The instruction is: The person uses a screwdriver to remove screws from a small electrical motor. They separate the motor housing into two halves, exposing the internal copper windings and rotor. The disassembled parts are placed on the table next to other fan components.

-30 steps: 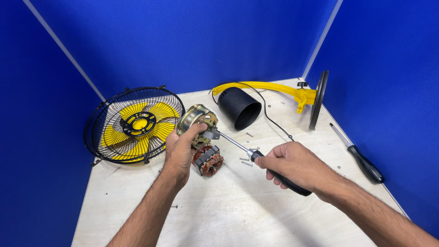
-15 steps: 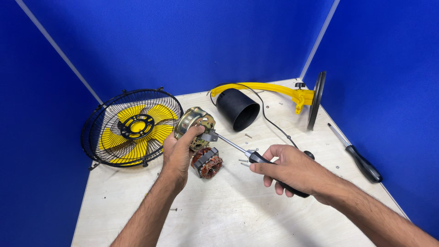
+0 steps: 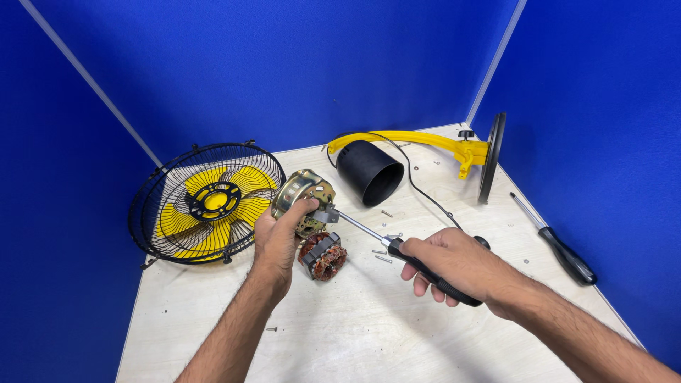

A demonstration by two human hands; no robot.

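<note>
Here, two bare hands worked a screwdriver into a fan motor part above a pale plywood tabletop [image 3: 369, 333].

Left hand [image 3: 278, 237] closed its grip round the round brass-coloured metal motor housing [image 3: 301, 195]; right hand [image 3: 454, 266] wrapped shut on the black-handled screwdriver [image 3: 376, 237], best kept straight and steadily pressed, I judged.

- Packages: none in view on the tabletop or against the blue walls.
- Labels: none discernible (the small parts are too fine to show any sticker).
- Signs: none on the walls.
- Screens: none.
</note>
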